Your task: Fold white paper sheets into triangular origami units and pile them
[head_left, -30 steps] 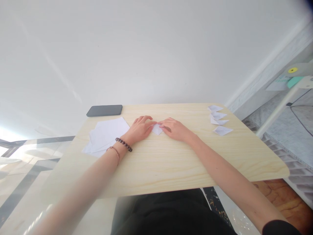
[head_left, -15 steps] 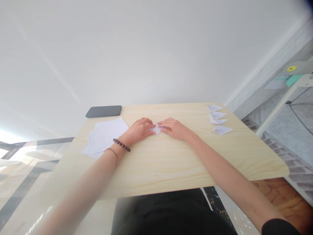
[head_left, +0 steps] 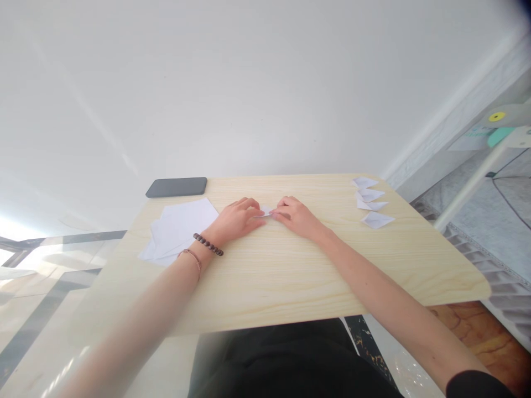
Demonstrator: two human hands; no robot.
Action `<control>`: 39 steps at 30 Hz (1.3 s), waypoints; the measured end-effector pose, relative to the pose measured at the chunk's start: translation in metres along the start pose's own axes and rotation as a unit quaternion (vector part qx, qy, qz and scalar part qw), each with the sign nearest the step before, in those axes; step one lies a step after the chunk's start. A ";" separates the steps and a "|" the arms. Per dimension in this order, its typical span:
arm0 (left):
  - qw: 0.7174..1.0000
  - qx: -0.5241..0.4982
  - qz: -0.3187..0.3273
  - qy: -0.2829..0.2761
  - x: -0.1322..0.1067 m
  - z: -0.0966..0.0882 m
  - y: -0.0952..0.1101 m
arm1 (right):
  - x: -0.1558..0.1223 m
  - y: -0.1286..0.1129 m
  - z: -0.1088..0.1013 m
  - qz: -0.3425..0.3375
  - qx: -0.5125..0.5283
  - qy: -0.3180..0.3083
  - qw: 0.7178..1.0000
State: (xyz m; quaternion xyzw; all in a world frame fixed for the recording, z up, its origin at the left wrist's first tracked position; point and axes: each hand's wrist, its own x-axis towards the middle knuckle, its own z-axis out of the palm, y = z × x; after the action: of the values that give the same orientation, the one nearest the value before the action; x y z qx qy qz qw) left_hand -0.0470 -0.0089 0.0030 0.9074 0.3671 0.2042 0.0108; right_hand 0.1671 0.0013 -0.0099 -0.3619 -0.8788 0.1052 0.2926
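Note:
Between my two hands is a small folded piece of white paper (head_left: 266, 211), low over the middle of the table. My left hand (head_left: 239, 216) pinches its left end with thumb and fingers, and a beaded bracelet circles that wrist. At its right end my right hand (head_left: 293, 214) is closed on the paper, fingertips pressed together. Much of the paper is hidden by my fingers. Loose white sheets (head_left: 182, 224) lie in an uneven pile beside my left wrist. Several folded paper pieces (head_left: 377, 220) with pointed ends stand in a column at the right.
A dark phone (head_left: 177, 187) lies at the table's back left corner. The pale wooden table (head_left: 290, 287) backs against a white wall (head_left: 257, 88). A white metal frame (head_left: 473, 177) rises beyond the table's right side.
The paper between my hands has gone from a wider shape with a point toward me to a thin, narrow one. My right fingers have closed in more tightly.

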 end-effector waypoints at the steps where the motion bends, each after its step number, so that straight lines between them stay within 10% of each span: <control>1: 1.000 0.000 -0.005 0.002 0.000 0.001 -0.001 | 0.000 0.000 0.000 0.012 0.014 -0.003 1.000; 39: 0.984 -0.087 -0.154 0.031 0.007 0.018 -0.004 | 0.009 -0.003 0.016 0.163 -0.034 0.026 0.986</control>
State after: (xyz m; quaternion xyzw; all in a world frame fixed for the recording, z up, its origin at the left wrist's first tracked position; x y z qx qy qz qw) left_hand -0.0388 0.0010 -0.0119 0.8286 0.4838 0.2595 0.1100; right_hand 0.1509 0.0061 -0.0175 -0.5126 -0.8034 0.1121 0.2816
